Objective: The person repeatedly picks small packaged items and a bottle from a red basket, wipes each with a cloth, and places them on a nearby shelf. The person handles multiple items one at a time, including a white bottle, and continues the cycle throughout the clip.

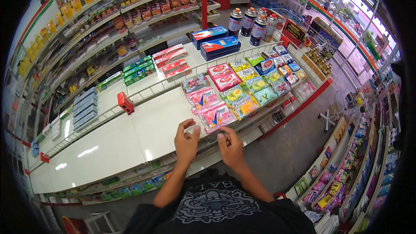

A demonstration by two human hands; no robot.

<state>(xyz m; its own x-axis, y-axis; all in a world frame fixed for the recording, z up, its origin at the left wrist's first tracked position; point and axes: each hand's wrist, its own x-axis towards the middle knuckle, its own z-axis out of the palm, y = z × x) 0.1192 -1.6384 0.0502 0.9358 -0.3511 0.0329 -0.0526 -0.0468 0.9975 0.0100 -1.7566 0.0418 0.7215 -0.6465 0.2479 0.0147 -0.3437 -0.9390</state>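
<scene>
My left hand (187,141) hovers over the white shelf top with thumb and fingers curved apart, holding nothing. My right hand (231,148) is at the shelf's front edge, fingers curled and thumb apart from the index finger. Its fingertips are close to the corner of a pink Rexona packet (217,117); whether they touch is unclear. Behind that lies a second pink Rexona packet (203,98), then a grape-pictured soap pack (195,83). To the right are Harmony soap packs (246,105), red-and-white soap packs (223,76) and yellow Zinc packs (246,73).
A white wire divider (162,86) with a red bracket (125,103) runs along the shelf. Beyond it stand blue boxes (220,48), several gas canisters (259,29), green boxes (139,71) and light-blue boxes (85,109). Another stocked shelf (341,175) curves along the right.
</scene>
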